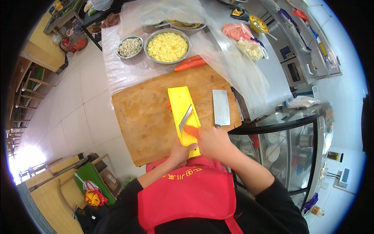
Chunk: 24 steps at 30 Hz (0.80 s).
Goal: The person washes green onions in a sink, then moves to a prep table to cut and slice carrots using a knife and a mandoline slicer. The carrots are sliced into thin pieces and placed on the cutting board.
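Note:
A yellow mandoline slicer (178, 99) with a slanted metal blade lies lengthwise on a wooden cutting board (143, 117). My left hand (178, 151) grips its near end, the thumb across the top. In my right hand (212, 143) is a piece of carrot (191, 130), held against the slicer's face at the near end of the blade. Small orange-red bits (169, 106) show at the slicer's left edge; what lies under it is hidden. To the right, a cleaver (221, 106) rests flat with its handle towards me. Whole carrots (191, 63) lie beyond the board's far edge.
Behind the board stand a metal bowl of yellow diced pieces (167, 46) and a smaller bowl of pale chopped pieces (130, 47). Clear plastic sheeting (248, 84) drapes the table. Filled plastic bags (238, 31) sit at the far right. A glass-fronted cabinet (273, 152) stands close on my right.

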{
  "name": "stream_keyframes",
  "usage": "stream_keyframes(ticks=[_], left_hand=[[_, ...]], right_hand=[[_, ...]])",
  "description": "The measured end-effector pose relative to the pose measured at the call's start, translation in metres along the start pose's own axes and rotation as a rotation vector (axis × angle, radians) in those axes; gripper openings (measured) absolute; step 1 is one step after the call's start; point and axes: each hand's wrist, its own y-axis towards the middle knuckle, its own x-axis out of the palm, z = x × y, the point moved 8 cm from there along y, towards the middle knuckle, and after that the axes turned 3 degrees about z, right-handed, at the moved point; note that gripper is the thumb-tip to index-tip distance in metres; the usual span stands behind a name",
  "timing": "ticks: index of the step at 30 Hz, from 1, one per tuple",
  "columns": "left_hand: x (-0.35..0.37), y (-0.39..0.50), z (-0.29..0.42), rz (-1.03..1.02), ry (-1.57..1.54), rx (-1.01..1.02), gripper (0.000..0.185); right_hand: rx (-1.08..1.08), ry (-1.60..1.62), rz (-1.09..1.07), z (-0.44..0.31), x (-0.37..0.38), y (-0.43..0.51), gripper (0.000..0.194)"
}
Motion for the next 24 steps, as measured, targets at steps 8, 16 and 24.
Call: stream_keyframes(ticks=[8,16,24], left_hand=[[0.004,-0.007,0.005,-0.006,-0.04,0.032,0.045],[0.0,0.001,-0.001,0.035,-0.026,-0.052,0.044],[-0.002,-0.003,0.0,0.064,-0.04,-0.059,0.044]], right_hand=[[0.139,-0.023,0.038,0.028,-0.014,0.068,0.031],[0.07,0.024,-0.01,0.004,0.007,0.027,0.03],[0.176,0.072,0.028,0.027,-0.016,0.025,0.027]])
